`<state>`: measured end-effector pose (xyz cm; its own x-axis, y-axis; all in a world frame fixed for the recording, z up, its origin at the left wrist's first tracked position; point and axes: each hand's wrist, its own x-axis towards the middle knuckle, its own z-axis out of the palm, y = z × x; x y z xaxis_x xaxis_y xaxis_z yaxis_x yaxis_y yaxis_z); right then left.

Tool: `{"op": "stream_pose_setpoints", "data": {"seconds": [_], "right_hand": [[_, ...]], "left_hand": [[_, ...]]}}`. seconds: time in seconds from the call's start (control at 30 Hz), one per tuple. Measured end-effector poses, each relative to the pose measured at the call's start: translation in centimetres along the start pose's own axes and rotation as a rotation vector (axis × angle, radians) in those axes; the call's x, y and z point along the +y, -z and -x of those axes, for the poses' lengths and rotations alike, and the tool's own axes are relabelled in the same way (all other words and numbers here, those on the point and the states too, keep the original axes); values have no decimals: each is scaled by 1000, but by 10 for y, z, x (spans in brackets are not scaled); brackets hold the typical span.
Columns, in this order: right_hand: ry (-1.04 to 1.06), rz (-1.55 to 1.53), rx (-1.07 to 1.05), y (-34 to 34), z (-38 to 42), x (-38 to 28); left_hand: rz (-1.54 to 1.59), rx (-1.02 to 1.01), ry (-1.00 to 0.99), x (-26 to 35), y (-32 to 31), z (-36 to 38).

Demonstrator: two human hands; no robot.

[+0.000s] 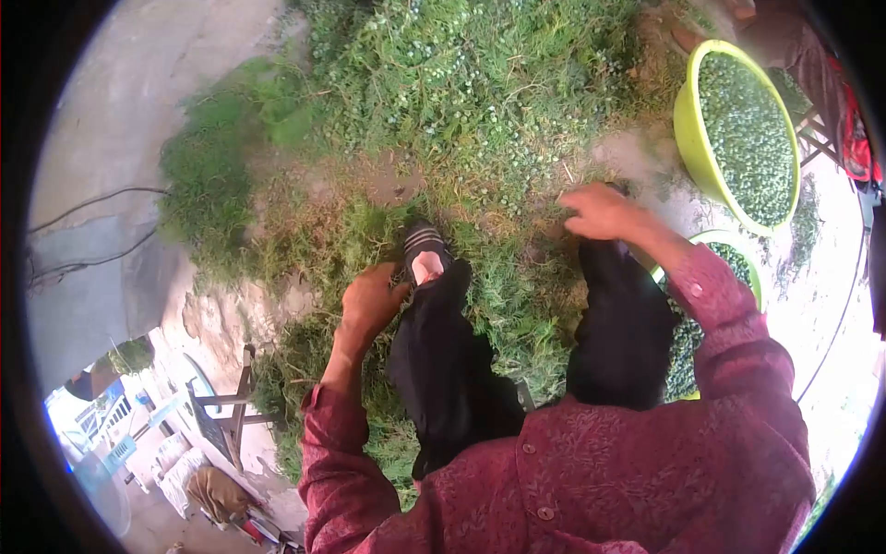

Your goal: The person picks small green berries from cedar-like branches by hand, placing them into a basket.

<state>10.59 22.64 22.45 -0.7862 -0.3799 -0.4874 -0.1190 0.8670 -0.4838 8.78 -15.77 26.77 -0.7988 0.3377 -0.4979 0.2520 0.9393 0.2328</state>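
Tangled, stringy plant heap (461, 102) underfoot, both grips (left hand (371, 297), right hand (600, 210)) clenched on stems.

Both hands reach into the heap of green plants (461, 102) on the ground: left hand (372, 297) beside a sandalled foot (426, 263), right hand (600, 210) near the green basin (688, 129).

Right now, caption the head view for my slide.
Both hands, left hand and right hand, in the plant pile beside a green basin.

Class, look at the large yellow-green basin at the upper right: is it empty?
No: the yellow-green basin is filled nearly to its rim with small green pods or seeds.
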Motion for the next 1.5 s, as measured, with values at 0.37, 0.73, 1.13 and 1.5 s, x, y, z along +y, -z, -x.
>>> {"op": "stream_pose_setpoints", "data": {"seconds": [0.37,0.73,1.13,1.5], "right_hand": [[65,-126,-485,-148,-104,28],[109,-359,62,-156,-103,74],[125,-324,-7,-146,-124,52],[-48,-1429,-303,-79,-110,45]], "left_hand": [[-40,-391,-242,39,-95,-152],[42,-221,-319,41,-177,-198],[255,-6,-289,47,-174,-196],[1522,-821,26,77,-122,-183]]}}
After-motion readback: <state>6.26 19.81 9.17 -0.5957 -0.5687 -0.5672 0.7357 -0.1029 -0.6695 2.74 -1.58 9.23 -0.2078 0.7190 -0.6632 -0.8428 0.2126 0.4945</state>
